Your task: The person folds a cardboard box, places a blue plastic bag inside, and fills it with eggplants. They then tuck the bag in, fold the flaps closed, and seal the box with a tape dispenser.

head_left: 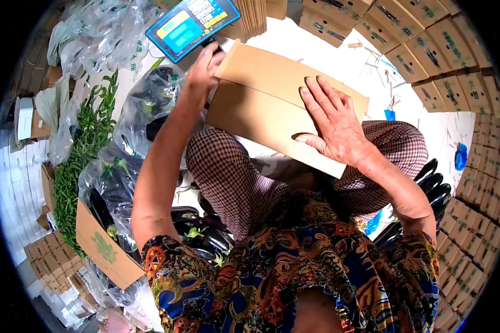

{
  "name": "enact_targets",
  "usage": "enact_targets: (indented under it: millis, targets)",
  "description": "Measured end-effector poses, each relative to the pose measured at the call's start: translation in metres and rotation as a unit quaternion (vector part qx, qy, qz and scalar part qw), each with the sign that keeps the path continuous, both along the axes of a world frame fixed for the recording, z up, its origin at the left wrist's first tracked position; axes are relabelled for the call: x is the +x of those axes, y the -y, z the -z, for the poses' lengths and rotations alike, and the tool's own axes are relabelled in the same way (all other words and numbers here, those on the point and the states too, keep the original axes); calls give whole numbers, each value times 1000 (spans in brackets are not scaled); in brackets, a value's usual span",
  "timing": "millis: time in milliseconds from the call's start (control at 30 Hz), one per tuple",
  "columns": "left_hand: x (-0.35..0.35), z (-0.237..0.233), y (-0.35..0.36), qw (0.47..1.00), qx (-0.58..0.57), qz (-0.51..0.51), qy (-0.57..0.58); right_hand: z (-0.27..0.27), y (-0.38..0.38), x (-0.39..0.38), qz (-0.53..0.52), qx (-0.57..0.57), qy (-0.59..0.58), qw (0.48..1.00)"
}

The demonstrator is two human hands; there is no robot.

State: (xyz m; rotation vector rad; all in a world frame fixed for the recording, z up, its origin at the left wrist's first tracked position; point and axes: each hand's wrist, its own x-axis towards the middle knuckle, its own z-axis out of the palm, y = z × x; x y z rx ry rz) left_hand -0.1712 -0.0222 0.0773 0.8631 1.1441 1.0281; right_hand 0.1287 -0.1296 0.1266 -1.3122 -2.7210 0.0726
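Observation:
A closed cardboard box (pixel 261 108) lies across in front of my knees, its two top flaps meeting at a seam. Flat on its lid rests my right hand (pixel 330 119), fingers stretched out and thumb apart. My left hand (pixel 204 69) is at the box's upper left end, fingers apart and a little blurred, close to the edge. Just beyond it stands a blue digital scale (pixel 191 25) with a keypad. Loose eggplants (pixel 214 236) lie by my left knee, and more dark eggplants (pixel 436 188) sit on the right.
Long green peppers (pixel 75 191) are heaped at the left, beside clear plastic bags (pixel 130 119). An upright carton (pixel 108 244) with a green print holds eggplants at lower left. Stacked printed cartons (pixel 450 44) line the right side. Blue tape-like scraps (pixel 460 157) lie on the white floor.

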Motion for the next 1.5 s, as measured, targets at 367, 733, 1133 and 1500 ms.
enact_targets:
  millis: [367,733,1133,1500]
  targets:
    - [22,-4,-19,726,257,22,-637,-3,-5,-1,-1,3,5,1000]
    - [19,-79,-70,843,311,56,-435,-2,-3,-2,-3,-5,1,1000]
    - [0,1,-23,961,157,139,-181,10,-30,-4,32,35,-140,989]
    - [-18,8,-21,985,133,49,-100,28,-93,-18,100,107,-60,987]
